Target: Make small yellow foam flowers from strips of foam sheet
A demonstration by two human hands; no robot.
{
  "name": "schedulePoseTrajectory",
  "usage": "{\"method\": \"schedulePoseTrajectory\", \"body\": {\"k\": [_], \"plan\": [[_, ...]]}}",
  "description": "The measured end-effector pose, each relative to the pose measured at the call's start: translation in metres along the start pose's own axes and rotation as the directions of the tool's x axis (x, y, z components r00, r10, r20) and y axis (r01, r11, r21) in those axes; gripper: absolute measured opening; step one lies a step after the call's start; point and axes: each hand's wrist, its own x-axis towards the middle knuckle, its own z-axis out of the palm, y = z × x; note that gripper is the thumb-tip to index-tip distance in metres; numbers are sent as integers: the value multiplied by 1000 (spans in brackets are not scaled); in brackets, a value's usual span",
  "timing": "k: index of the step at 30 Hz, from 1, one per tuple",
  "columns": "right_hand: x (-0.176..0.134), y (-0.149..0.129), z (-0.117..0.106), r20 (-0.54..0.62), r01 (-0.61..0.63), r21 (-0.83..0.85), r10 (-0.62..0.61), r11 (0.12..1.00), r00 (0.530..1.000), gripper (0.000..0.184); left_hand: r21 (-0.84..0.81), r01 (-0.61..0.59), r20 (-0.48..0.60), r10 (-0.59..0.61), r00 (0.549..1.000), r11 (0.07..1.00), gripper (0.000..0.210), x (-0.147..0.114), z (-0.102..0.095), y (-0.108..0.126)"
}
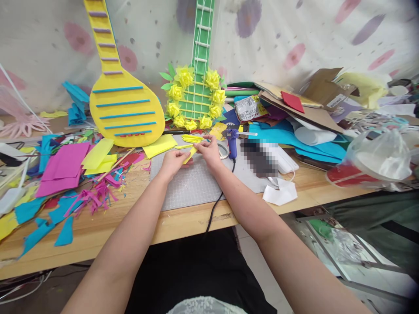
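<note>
Over the grey cutting mat [188, 187], my left hand [175, 165] pinches one end of a small folded yellow paper strip [190, 154]. The fingers of my right hand [209, 152] close on its other end. Just behind them lies a bundle of thin yellow paper strips [191, 138], beside a yellow paper sheet [160, 146]. A purple glue gun [232, 143] stands to the right of my right hand, its black cord [214, 209] running over the table's front edge. Part of a pale tape roll [224, 151] shows beside my right wrist.
A yellow guitar-shaped cutout [127, 109] and a green one [196, 98] with yellow paper flowers lean at the back. Magenta paper [63, 170] and scraps cover the left. On the right are a blurred dark object [260, 159], blue sheets [321, 148] and a bagged red tub [352, 174].
</note>
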Motion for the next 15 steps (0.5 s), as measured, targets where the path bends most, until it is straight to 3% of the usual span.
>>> {"method": "schedulePoseTrajectory", "body": {"k": [10, 15], "plan": [[7, -2, -7, -139, -4, 29, 8, 1000, 990, 53, 112, 44, 63, -51, 997, 993, 17, 2, -9, 1], [8, -3, -8, -151, -7, 24, 10, 1000, 989, 54, 218, 35, 62, -50, 997, 975, 26, 6, -12, -3]]}}
